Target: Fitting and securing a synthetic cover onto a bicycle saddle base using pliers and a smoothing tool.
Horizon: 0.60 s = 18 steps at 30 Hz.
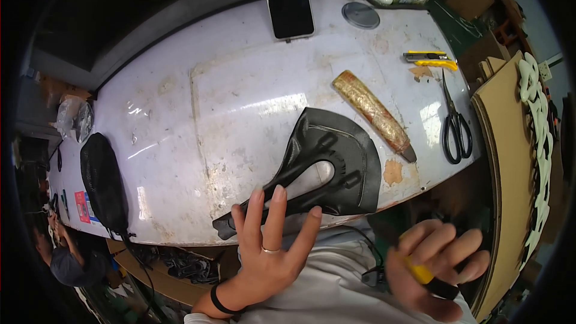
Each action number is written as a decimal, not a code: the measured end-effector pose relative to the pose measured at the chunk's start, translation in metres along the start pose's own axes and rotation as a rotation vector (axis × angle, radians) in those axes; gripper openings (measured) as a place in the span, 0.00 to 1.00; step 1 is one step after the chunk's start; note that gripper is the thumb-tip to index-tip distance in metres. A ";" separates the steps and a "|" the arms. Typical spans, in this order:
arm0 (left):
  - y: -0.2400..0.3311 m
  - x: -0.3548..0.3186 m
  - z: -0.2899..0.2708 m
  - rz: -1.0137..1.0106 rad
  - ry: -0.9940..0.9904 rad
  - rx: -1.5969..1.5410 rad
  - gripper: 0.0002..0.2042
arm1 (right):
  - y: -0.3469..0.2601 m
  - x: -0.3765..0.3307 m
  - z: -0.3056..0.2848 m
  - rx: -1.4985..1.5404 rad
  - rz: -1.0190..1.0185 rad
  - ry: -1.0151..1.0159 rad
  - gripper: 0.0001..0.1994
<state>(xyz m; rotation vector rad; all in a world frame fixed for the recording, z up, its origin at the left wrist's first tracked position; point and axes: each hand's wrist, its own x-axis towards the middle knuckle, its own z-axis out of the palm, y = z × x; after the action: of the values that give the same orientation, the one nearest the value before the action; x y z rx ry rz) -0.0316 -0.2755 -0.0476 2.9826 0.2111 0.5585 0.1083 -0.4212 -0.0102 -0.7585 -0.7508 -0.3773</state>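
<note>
A black bicycle saddle (360, 171) with a long slot down its middle lies at the table's near edge, its wide end pointing away to the right. My left hand (273, 243) rests over its narrow end, fingers stretched out and spread, gripping nothing. Off the table edge to the right, my right hand (441, 264) is curled round a yellow-and-black handled tool (422, 272). Motion blur and the fingers hide the tool's working end, so its kind cannot be made out.
Right of the saddle lie a long tool wrapped in brown tape (375, 111), black scissors (456, 129) and a yellow utility knife (432, 59). A phone (289, 3) stands at the back. Far left are a black pouch-like thing (103, 183) and another person (75, 261). Cardboard (495, 138) borders the right.
</note>
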 end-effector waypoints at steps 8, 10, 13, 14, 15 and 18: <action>-0.024 0.060 -0.033 -0.189 -0.232 -0.322 0.42 | 0.055 0.074 -0.058 -1.360 0.309 -0.600 0.26; -0.034 0.050 -0.039 -0.186 -0.150 -0.289 0.43 | 0.045 0.066 -0.054 -1.358 0.067 -0.556 0.26; -0.037 0.038 -0.045 -0.429 -0.093 -0.625 0.44 | 0.026 0.015 -0.049 -0.724 0.386 -0.389 0.34; -0.033 0.034 -0.044 -0.434 -0.084 -0.606 0.44 | 0.019 0.002 -0.028 -0.626 0.552 -0.435 0.45; -0.028 0.034 -0.041 -0.477 -0.041 -0.678 0.45 | 0.021 -0.003 -0.009 -0.477 0.681 -0.495 0.56; -0.024 0.017 -0.025 -0.338 0.092 -0.693 0.48 | 0.031 -0.038 0.029 -0.276 0.851 -0.341 0.53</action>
<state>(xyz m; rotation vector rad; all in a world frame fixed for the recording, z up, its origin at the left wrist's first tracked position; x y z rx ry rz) -0.0282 -0.2471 -0.0212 2.1970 0.4187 0.5774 0.0858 -0.3771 -0.0387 -1.3410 -0.6274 0.4394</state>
